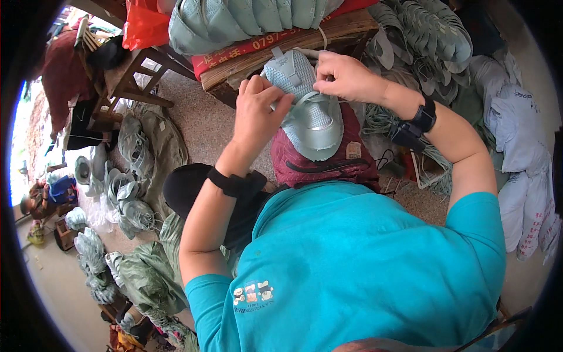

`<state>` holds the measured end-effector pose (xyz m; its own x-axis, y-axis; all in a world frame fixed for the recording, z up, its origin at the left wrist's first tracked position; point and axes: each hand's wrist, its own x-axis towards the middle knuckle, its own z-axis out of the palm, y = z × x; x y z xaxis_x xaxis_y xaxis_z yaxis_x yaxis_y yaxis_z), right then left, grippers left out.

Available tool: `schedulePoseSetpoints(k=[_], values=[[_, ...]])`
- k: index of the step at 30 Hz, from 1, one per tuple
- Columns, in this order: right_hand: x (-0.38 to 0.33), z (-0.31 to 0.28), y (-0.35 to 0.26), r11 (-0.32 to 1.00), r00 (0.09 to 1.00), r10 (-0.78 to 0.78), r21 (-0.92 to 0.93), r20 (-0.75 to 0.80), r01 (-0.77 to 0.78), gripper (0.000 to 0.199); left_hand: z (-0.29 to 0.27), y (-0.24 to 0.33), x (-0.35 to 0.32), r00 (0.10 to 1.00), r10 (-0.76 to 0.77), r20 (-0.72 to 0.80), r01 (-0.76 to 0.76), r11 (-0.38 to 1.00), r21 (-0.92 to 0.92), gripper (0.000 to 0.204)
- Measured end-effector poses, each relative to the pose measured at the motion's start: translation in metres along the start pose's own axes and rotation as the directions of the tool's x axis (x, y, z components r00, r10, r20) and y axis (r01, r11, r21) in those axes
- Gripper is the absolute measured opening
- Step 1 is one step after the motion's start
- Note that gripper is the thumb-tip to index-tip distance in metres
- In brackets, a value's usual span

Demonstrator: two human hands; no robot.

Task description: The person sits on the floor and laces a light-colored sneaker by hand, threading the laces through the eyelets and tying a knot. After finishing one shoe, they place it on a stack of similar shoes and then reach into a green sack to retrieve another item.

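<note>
A pale blue-green mesh shoe upper (314, 132) rests on a dark red cloth bag (346, 154) in front of me, its toe pointing toward my body and its tongue away. A light shoelace (306, 98) crosses over its throat. My left hand (258, 108) is at the upper's left edge, thumb and forefinger pinched on the lace by the eyelets. On the other side my right hand (349, 77) is closed, with thumb and fingertips pinching the lace near the tongue. Part of the lace runs up behind the right hand.
Past the upper stands a wooden bench (234, 73) with a red cloth and a row of similar uppers (252, 23). More uppers (431, 41) hang in bundles at the far right, near white sacks (516, 129). Other uppers (132, 199) and a green sack (146, 273) lie at the left.
</note>
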<state>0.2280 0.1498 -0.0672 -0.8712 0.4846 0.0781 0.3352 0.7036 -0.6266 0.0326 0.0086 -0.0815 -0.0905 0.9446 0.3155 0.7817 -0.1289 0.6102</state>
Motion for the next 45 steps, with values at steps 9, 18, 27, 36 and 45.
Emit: schedulePoseSetpoints(k=[9,18,27,36,45], values=[[-0.001,0.012,-0.022,0.851,0.967,0.249,0.489,-0.051,-0.193,0.015,0.021,0.006,-0.011,0.967,-0.211,-0.146,0.178,0.961,-0.210,0.016],[-0.019,-0.020,-0.051,0.909,0.999,-0.040,0.414,-0.016,0.043,0.010,-0.035,0.067,0.007,0.961,-0.153,-0.232,0.022,0.874,-0.486,0.024],[0.005,-0.024,-0.105,0.682,0.954,-0.056,0.709,0.295,-0.179,0.013,-0.037,0.040,0.020,0.933,-0.334,0.130,0.261,0.384,-0.886,0.019],[0.018,-0.097,-0.169,0.256,0.943,-0.269,0.930,-0.195,0.265,0.016,-0.054,0.046,0.026,0.983,-0.067,0.170,0.182,0.347,-0.920,0.024],[-0.015,-0.185,0.106,0.231,0.536,0.710,0.870,-0.456,0.435,0.014,-0.099,-0.166,-0.043,0.823,-0.549,0.144,-0.188,-0.503,-0.844,0.020]])
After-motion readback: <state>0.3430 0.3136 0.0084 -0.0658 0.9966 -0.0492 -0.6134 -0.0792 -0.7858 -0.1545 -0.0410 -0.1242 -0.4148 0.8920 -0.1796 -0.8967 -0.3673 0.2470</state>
